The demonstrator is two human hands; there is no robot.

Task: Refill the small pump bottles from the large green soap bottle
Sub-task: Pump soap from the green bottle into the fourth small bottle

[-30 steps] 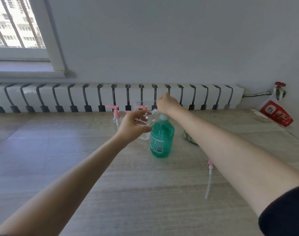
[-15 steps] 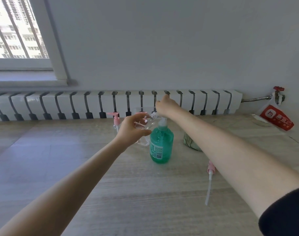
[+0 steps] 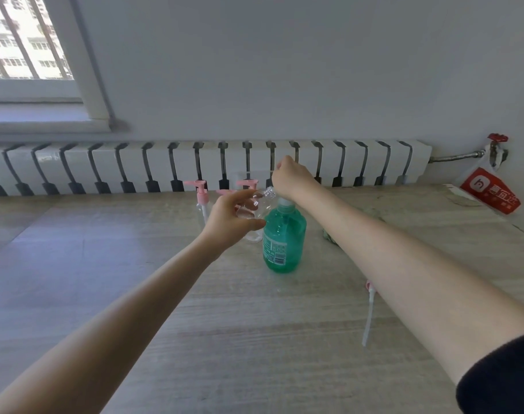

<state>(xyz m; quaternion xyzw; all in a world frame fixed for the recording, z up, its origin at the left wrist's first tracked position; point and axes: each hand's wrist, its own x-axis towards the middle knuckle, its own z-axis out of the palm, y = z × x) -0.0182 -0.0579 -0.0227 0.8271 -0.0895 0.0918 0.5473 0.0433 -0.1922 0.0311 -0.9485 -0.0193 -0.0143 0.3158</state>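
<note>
One large green soap bottle [image 3: 284,243] stood mid-bench [image 3: 195,324]. Three pink pump heads [image 3: 195,183] showed at its 10 to 11 o'clock, and one loose pump [image 3: 367,312] lay at 4 o'clock. The left hand [image 3: 229,219] pinched one clear small bottle [image 3: 251,208], tilted, neck toward the green bottle's top. The right hand [image 3: 290,179] hung curled above that top at 12 o'clock; whether it gripped anything could not be told.

Looking into a plain home room.
A white radiator [image 3: 195,165] is running along the wall [image 3: 284,70] beneath a window [image 3: 30,46] facing apartment blocks [image 3: 6,25].
</note>
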